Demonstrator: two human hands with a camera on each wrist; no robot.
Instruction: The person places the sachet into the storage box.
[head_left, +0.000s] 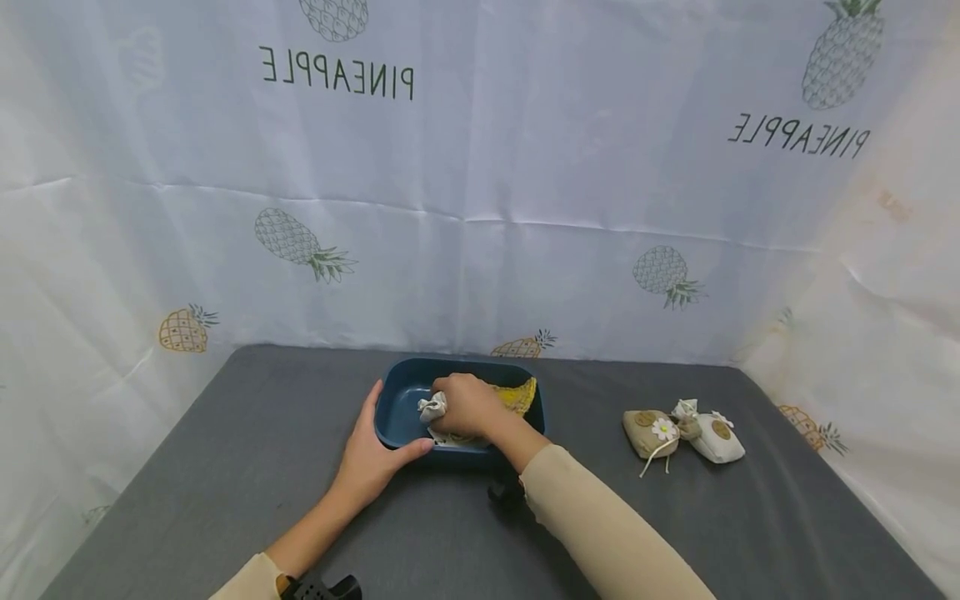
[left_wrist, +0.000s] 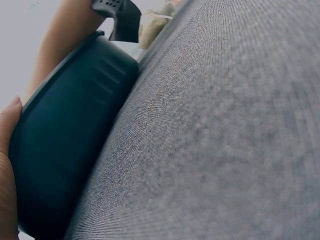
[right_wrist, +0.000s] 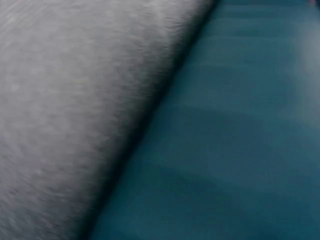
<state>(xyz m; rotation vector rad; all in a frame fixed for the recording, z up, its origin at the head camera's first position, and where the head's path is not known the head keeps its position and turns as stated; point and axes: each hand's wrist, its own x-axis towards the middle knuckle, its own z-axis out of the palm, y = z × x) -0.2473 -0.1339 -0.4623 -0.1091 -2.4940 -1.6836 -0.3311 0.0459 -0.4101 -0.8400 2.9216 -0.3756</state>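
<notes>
Because the white bag [head_left: 432,407] is inside the blue box [head_left: 405,414], gripped by our right hand [head_left: 468,406], a tug could snag the nearby yellow cloth [head_left: 521,395]; should our left hand [head_left: 369,460], spread against the box, press weakly, we might skid it across the table [head_left: 255,467]

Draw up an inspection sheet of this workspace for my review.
Surface: dark grey, cloth-like tabletop.
Job's things: blue bin with a yellow patterned item inside; whitish bundle, partly hidden.
Clutter: tan pouch and white pouch beside each other, right of the bin.
Hands: left hand rests against the bin's left side, thumb at the near rim; right hand, inside the bin, grips the whitish bundle.
Cables: nothing seen.
Surroundings: white curtain with pineapple prints and mirrored lettering.
</notes>
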